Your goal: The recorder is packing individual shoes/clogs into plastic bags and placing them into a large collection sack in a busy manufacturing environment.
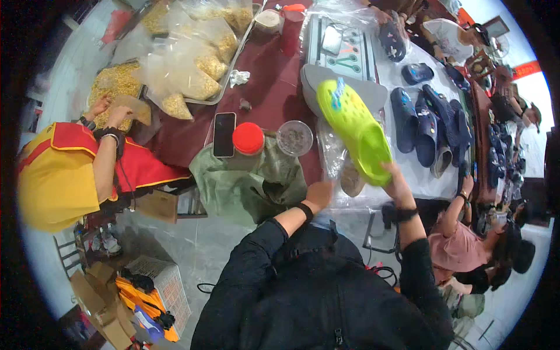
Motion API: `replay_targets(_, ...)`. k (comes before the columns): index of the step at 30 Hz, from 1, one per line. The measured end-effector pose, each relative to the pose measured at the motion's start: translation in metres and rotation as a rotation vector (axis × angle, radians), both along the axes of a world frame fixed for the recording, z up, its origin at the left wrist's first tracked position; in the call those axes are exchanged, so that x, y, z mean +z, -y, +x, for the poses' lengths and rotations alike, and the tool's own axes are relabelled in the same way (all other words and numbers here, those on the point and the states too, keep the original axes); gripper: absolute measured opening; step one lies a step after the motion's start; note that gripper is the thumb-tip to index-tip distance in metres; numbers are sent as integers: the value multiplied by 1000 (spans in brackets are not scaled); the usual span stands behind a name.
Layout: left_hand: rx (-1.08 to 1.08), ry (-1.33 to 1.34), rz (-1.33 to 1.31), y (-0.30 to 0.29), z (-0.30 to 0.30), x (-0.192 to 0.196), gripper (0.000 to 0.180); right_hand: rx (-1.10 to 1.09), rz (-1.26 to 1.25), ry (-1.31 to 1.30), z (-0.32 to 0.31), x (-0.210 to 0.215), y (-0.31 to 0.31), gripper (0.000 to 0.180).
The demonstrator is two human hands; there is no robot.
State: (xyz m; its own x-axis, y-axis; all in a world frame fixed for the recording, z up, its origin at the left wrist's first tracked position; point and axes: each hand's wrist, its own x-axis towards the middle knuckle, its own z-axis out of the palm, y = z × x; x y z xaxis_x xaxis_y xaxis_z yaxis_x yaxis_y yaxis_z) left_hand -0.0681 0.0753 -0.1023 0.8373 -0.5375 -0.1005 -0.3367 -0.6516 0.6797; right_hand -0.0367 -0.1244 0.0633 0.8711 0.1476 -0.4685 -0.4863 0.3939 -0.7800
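My right hand (398, 185) grips a lime-green clog (356, 129) by its heel, with the toe pointing away to the upper left. A blue decoration (337, 94) is on the clog's toe. My left hand (319, 195) is at the table's near edge, left of the clog's heel; its fingers look curled, and anything inside them is hidden. Between the hands, a brownish object (352, 178) lies by clear plastic film (335, 153). Beyond the clog, a grey flat board (315, 84) lies in front of a pale tray (344, 55) with green and red shapes.
Dark-blue clogs (403, 119) stand at the right. Left are a phone (224, 135), a red-lidded jar (248, 139), a clear round container (294, 139) and green cloth (245, 181). Other people work both sides; one in yellow and red (70, 169) handles bags of yellow pieces (201, 81).
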Motion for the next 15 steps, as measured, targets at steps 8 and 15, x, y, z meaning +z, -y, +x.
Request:
replay_targets(8, 5, -22, -147, 10, 6, 20, 19, 17, -379, -159, -211, 28, 91, 73)
replay_targets(15, -18, -153, -275, -8, 10, 7, 23, -37, -658, -103, -219, 36, 16, 69)
